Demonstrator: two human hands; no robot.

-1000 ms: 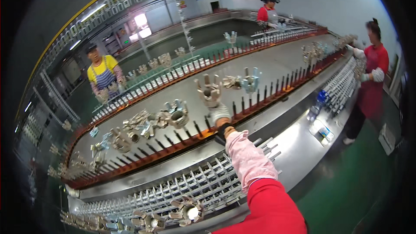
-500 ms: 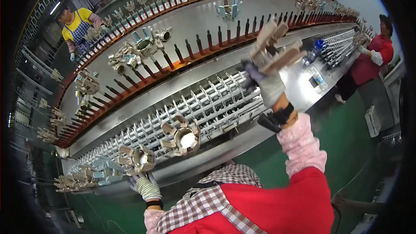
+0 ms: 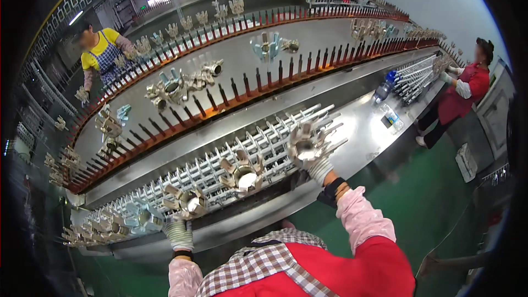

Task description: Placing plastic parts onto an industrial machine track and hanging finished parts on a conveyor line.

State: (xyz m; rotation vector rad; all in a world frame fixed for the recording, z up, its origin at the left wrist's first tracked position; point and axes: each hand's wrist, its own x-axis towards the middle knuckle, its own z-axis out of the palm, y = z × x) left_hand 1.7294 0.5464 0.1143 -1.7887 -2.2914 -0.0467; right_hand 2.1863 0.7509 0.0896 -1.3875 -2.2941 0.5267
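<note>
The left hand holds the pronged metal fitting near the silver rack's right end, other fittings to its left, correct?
Wrong hand: the head view shows the right hand holding the pronged metal fitting near the right end of the silver rack, other fittings to its left.

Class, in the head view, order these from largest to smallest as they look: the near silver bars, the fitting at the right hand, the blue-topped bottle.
1. Near silver bars
2. Fitting at the right hand
3. Blue-topped bottle
The bottle lies farther from the camera, so its true size against the fitting is unsure.
</note>
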